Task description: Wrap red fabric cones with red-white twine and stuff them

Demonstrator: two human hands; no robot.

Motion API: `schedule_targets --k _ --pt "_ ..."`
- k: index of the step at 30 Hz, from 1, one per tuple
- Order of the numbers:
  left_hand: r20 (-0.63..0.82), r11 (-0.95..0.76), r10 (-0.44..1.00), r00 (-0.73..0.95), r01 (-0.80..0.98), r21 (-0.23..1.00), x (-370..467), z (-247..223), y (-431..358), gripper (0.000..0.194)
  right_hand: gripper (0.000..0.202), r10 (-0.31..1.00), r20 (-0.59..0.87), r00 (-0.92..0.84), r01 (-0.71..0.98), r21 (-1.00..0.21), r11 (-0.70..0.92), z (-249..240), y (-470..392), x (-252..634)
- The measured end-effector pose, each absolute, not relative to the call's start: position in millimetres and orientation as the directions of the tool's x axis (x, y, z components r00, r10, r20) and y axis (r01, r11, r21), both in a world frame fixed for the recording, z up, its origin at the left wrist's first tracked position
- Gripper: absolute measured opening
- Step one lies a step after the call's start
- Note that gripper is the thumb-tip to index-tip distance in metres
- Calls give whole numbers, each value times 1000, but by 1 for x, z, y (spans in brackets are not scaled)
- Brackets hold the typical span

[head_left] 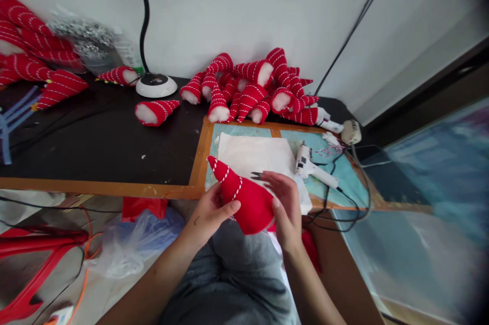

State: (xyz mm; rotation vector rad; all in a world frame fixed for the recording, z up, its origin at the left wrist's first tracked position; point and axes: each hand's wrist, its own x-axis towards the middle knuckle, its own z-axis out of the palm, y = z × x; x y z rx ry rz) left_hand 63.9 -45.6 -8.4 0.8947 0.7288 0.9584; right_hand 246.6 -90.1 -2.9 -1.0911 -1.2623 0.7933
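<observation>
Above my lap I hold a red felt cone (250, 205), its narrow tip pointing up and to the left. A red-and-white twisted cord winds around its upper part; the wide lower part is plain. My left hand (216, 208) grips the cone's left side, thumb on the front. At the wide end, my right hand (284, 202) has its thumb on the edge, with the other fingers bent behind it. Two dark pointed tips (257, 175) stick out by the right fingers; the rest of that tool is hidden. A white cloth (255, 149) lies behind.
A white glue gun (313, 167) lies right of the cloth, its cable hanging over the table edge. Several stuffed red cones (248, 93) are piled at the wall. A lamp base (156, 85) stands left, and a plastic bag (133, 243) lies below the table.
</observation>
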Motion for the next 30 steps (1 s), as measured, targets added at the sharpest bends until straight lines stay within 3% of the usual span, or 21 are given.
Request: schedule_targets --k 2,5,13,17,25,27,30 --pt "-126 257 928 351 -359 897 66 -10 -45 61 52 864 499 64 350 -823 449 -3 -93 245" --pt "-144 266 934 326 -372 889 69 -10 -44 65 75 851 515 -103 560 -677 478 -3 -93 238" --pt "-114 271 901 418 -337 902 73 -12 -51 68 54 847 526 74 520 -745 418 -9 -82 244" --pt "-113 204 940 321 -265 942 77 -17 -60 43 53 767 637 75 665 -605 438 -2 -85 259" --pt "57 38 948 314 -288 957 58 26 -68 31 58 597 802 23 882 -297 365 27 -94 276" --pt "105 -31 950 293 -248 968 50 44 -72 29 58 561 828 25 880 -284 381 38 -97 274" --pt "176 -135 949 263 -166 977 44 63 -82 28 56 548 832 90 811 -380 444 53 -100 266"
